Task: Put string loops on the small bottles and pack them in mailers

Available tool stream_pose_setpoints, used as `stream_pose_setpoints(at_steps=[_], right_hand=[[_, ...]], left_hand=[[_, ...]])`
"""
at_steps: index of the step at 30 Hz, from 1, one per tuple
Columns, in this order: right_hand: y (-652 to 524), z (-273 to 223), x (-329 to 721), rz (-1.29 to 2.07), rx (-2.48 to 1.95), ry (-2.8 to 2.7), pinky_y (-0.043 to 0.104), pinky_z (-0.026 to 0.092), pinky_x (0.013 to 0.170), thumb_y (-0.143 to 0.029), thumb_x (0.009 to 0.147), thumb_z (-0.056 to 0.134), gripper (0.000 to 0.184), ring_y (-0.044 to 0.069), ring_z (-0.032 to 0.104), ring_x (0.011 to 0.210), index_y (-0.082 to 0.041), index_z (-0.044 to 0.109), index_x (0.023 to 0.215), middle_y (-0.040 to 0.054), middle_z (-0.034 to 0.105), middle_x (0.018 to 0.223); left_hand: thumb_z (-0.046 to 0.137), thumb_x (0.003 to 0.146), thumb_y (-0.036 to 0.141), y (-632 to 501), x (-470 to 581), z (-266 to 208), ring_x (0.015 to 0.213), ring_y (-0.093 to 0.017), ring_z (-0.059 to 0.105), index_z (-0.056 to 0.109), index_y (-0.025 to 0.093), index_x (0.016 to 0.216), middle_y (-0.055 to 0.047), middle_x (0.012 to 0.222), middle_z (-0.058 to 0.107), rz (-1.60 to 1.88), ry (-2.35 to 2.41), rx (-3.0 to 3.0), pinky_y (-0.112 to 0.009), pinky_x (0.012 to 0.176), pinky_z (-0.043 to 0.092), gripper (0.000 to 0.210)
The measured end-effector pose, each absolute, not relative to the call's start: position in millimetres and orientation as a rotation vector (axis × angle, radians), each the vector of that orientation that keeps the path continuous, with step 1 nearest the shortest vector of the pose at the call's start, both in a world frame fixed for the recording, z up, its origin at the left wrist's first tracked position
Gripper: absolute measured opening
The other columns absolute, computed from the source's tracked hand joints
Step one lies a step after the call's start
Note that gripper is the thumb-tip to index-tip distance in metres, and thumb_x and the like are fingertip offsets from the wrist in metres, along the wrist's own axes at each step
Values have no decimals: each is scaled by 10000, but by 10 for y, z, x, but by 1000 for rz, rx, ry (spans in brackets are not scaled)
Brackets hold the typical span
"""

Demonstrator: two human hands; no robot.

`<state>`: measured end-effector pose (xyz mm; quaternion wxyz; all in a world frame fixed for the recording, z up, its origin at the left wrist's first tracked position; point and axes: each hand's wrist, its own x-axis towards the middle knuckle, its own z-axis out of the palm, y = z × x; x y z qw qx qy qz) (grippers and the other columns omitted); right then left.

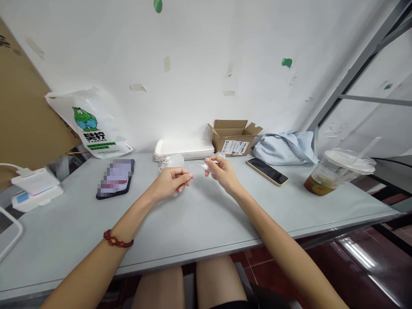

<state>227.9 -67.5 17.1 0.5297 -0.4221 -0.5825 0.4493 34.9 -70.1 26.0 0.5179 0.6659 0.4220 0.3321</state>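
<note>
My right hand pinches a small white piece with a thin looped cord between thumb and fingertips, just above the table. To its left, my left hand is closed in a pinch; whatever lies between its fingertips is too small to make out. Behind my left hand sits a small pile of whitish pieces with white cord loops, partly hidden by that hand. A stack of flat white envelopes or pouches lies against the wall behind the pile.
An open cardboard box and a light blue cloth bag stand at the back. Phones lie on the left and right. A drink cup stands far right. At left are a white plastic bag and white chargers.
</note>
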Motion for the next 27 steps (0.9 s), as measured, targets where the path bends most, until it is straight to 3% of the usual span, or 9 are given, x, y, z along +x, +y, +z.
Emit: stream_pose_setpoints(at_steps=[6,12,18,27], right_hand=[[-705,222,2305,1086,-1036,-1418,217,205,436,-496,783,583,325,54,280,430,-178,518,804,-28,564,532],[-733,220,2263,1103,-1050,-1475,215,204,428,-504,796,561,329,54,265,426,-178,518,802,-26,570,534],[-746,197,2239,1123,-1059,-1555,203,245,444,-510,799,555,337,73,370,466,-175,551,830,-17,580,547],[-746,196,2232,1139,-1024,-1526,203,233,439,-503,799,556,325,71,359,460,-178,545,811,-22,572,537]], left_hand=[[612,788,423,-722,388,292,462,-65,441,621,150,870,14,673,565,860,1034,1552,-193,392,349,285],[612,797,397,-725,380,279,427,-55,403,608,138,690,36,509,487,844,998,1548,-181,402,336,280],[632,782,360,-746,379,282,472,-50,435,651,131,750,0,677,548,847,924,1449,-176,390,313,232],[605,799,334,-722,372,257,478,-56,438,631,129,740,-3,692,544,853,897,1403,-188,398,329,215]])
